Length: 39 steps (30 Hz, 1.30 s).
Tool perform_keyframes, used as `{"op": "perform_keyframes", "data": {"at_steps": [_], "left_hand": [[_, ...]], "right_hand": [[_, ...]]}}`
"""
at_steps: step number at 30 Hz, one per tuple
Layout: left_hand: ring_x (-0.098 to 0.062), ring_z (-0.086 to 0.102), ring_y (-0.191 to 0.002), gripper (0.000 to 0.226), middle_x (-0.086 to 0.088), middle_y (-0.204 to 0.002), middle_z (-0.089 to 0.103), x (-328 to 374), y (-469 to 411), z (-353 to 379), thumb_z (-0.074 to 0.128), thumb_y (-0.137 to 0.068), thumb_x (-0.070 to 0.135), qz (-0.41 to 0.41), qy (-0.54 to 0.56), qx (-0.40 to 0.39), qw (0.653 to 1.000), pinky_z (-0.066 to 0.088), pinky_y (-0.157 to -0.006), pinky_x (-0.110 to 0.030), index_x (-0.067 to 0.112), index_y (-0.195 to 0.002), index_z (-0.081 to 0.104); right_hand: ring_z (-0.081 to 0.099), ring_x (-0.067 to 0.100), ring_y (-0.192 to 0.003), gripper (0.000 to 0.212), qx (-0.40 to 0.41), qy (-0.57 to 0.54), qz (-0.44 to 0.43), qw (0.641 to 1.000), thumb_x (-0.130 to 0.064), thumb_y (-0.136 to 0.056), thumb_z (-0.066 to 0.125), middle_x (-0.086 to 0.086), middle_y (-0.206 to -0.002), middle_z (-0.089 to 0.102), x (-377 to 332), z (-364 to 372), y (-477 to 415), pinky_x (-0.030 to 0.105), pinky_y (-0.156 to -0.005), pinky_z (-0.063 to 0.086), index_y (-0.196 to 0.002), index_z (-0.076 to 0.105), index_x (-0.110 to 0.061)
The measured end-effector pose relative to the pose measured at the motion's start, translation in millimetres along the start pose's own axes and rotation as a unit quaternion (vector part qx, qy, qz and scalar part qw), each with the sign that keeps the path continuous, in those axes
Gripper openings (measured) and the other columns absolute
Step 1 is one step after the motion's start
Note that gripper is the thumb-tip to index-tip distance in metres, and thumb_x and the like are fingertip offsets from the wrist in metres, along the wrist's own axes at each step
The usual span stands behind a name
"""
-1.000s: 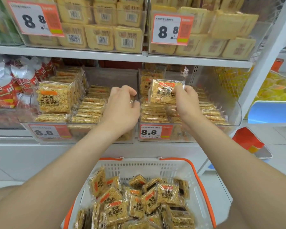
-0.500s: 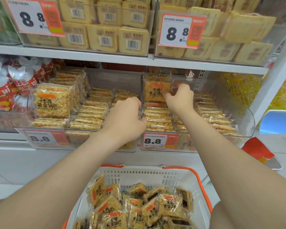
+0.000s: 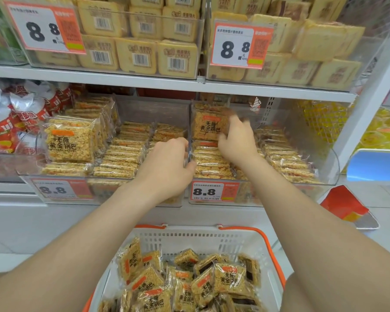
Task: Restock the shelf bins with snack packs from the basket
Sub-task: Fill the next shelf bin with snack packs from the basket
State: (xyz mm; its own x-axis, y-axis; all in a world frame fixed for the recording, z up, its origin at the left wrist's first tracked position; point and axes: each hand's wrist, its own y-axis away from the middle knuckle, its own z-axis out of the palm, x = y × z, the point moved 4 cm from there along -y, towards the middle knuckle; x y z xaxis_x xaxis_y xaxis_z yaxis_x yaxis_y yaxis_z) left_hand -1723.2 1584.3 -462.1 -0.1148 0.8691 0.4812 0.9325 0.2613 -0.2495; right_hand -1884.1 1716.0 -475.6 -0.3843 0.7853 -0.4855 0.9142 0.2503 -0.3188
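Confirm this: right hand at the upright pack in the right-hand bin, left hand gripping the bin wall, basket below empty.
Not empty: the head view shows the basket holding many snack packs. The rest stands: right hand at the upright pack in the right-hand bin, left hand gripping the bin wall.

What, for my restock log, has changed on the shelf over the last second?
The right hand carried its snack pack back into the right bin, where it now stands upright at the rear by the divider; blur hides whether the grip has let go. The left hand stayed curled on the divider; basket unchanged.
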Motion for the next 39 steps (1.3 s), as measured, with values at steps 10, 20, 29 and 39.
{"op": "perform_keyframes", "data": {"at_steps": [10, 20, 29, 39], "left_hand": [[-0.020, 0.057, -0.079, 0.022, 0.008, -0.087, 0.059, 13.6, 40.1, -7.0, 0.069, -0.094, 0.026, 0.064, -0.051, 0.167, 0.982, 0.040, -0.060, -0.037, 0.028, -0.100, 0.048], [-0.029, 0.067, -0.083, 0.010, 0.006, -0.083, 0.065, -13.6, 95.0, 90.2, 0.060, -0.089, 0.031, 0.044, -0.164, -0.079, 0.982, 0.050, -0.065, -0.034, 0.030, -0.086, 0.051], [-0.023, 0.059, -0.121, 0.041, 0.000, -0.138, 0.060, -67.5, 157.9, 193.6, 0.058, -0.100, 0.014, 0.089, -0.204, -0.538, 0.813, 0.052, -0.103, -0.038, 0.019, -0.141, 0.059], [-0.021, 0.054, -0.082, 0.033, -0.009, -0.105, 0.058, -91.5, 216.4, 262.4, 0.055, -0.095, -0.009, 0.074, -0.226, -0.588, 0.773, 0.043, -0.057, -0.026, 0.004, -0.126, 0.055]], "right_hand": [[0.065, 0.024, -0.078, 0.026, 0.014, 0.079, -0.224, 0.971, -0.021, -0.087, 0.048, -0.001, -0.085, 0.070, -50.6, -56.6, 88.1, 0.039, -0.068, 0.058, -0.094, 0.073, -0.021], [0.062, 0.033, -0.091, 0.023, -0.370, 0.251, -0.221, 0.867, -0.019, -0.099, 0.048, 0.003, -0.093, 0.055, -27.8, -22.3, 190.4, 0.038, -0.071, 0.051, -0.115, 0.064, -0.020], [0.055, 0.015, -0.069, 0.011, -0.521, 0.327, -0.220, 0.757, -0.015, -0.101, 0.053, -0.001, -0.086, 0.058, -13.7, 28.3, 252.0, 0.032, -0.055, 0.043, -0.109, 0.060, -0.016], [0.062, 0.025, -0.098, 0.034, -0.523, 0.314, -0.218, 0.762, -0.015, -0.105, 0.047, 0.007, -0.124, 0.061, -12.1, 34.2, 242.7, 0.034, -0.069, 0.048, -0.138, 0.056, -0.015]]}}
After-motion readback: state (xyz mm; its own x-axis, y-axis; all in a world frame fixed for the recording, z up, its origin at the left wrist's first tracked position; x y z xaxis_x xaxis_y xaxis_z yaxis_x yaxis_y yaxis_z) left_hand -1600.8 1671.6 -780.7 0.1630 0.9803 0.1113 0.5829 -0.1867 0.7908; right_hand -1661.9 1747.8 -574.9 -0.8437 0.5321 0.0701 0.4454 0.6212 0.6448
